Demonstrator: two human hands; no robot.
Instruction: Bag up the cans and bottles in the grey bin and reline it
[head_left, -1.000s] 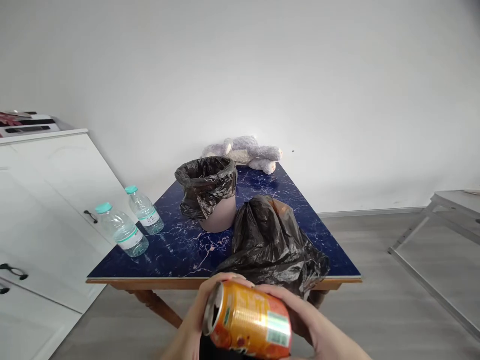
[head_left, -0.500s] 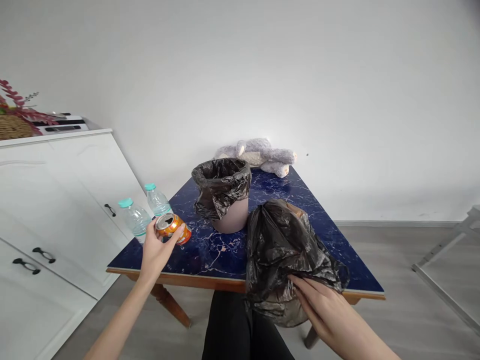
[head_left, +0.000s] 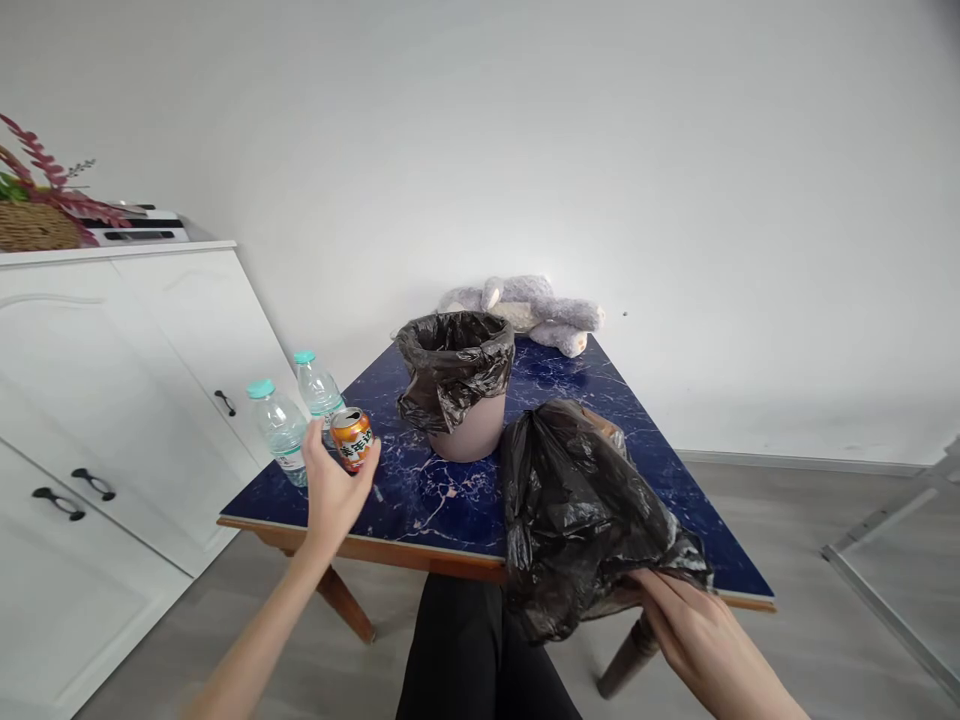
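Observation:
My left hand (head_left: 337, 492) is around an orange drink can (head_left: 352, 440), thumb at its right side and fingers at its left. The can is upright at the table's left, its label facing me. Two clear plastic bottles with teal caps, a nearer bottle (head_left: 281, 435) and a farther bottle (head_left: 319, 388), stand beside it. A crumpled black plastic bag (head_left: 581, 510) lies at the table's front right, partly over the edge. My right hand (head_left: 694, 620) is at the bag's lower right end with fingertips hidden under the plastic; what they grip is not visible.
A bin (head_left: 472, 435) lined with a black bag stands mid-table. Behind it a grey plush toy (head_left: 540, 305) lies against the wall. The blue marbled table (head_left: 442, 510) has a wooden edge. White cabinets (head_left: 150, 400) stand left, a metal frame (head_left: 885, 590) right.
The can has gone from tilted to upright, its label turning towards me. My right hand has moved right and down with the bag's edge. The view has shifted slightly.

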